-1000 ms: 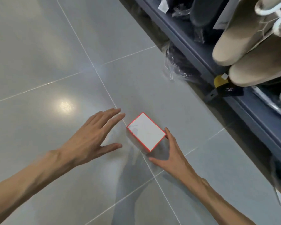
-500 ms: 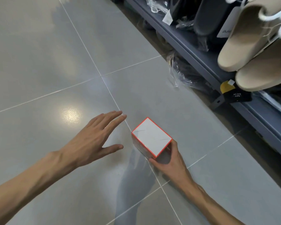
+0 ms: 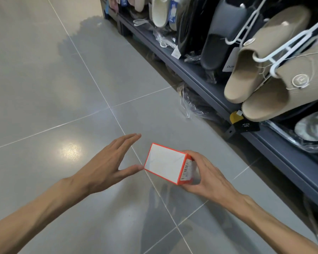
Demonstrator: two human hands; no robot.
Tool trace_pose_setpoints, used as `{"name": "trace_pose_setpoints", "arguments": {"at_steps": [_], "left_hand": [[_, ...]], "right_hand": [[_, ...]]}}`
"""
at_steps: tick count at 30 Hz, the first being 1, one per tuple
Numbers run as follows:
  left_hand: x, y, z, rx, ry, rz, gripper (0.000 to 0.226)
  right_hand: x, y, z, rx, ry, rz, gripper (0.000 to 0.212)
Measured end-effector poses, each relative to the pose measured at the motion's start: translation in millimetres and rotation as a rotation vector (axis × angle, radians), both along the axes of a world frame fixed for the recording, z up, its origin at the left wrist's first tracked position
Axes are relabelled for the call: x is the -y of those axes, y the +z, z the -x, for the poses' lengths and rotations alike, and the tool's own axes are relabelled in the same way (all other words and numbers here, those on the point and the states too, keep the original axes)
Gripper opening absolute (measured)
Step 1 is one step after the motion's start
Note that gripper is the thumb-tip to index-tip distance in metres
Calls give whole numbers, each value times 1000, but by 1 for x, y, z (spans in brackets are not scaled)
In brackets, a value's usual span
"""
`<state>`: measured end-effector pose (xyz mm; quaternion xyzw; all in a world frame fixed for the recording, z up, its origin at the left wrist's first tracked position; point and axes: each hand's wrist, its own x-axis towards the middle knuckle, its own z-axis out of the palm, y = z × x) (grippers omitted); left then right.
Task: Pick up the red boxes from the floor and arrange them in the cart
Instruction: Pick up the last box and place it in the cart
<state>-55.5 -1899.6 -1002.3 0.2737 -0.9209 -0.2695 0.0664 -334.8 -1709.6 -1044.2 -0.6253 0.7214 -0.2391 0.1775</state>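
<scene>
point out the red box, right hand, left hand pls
red box (image 3: 164, 163), head view, white top face
right hand (image 3: 207, 177), head view, back of hand
left hand (image 3: 106, 162), head view, back of hand

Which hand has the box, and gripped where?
Right hand holds the red box by its barcode end, fingers wrapped around it. Left hand is open, thumb tip at the box's near corner.

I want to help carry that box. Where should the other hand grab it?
Grab the box on its free left end, coming in from the left. The right hand already clamps the barcode end, and the box is tilted, white face up. The open left hand sits beside that end, thumb near its corner, so pressing there squeezes it evenly.
</scene>
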Motion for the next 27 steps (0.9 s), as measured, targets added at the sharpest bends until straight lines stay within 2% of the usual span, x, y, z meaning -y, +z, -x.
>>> {"name": "trace_pose_setpoints", "arguments": {"at_steps": [6,11,13,16,19,24,27], "left_hand": [[7,27,15,-181,212,-522,83],[18,49,19,-175,219,-1009,70],[21,55,19,-163,188,-1176,78],[22,65,16,-132,140,-1251,87],[23,67,9,-149,161,-1267,73],[22,62,4,-165,168,-1261,73],[24,63,5,-233,163,-1225,64]], "right_hand": [[22,48,8,-187,243,279,87],[39,66,8,-415,413,446,76],[46,71,5,-494,485,519,73],[53,77,-2,-542,568,621,71],[54,80,-7,-558,600,669,72],[56,79,-11,-560,590,643,75],[58,84,-10,-510,532,575,78]]}}
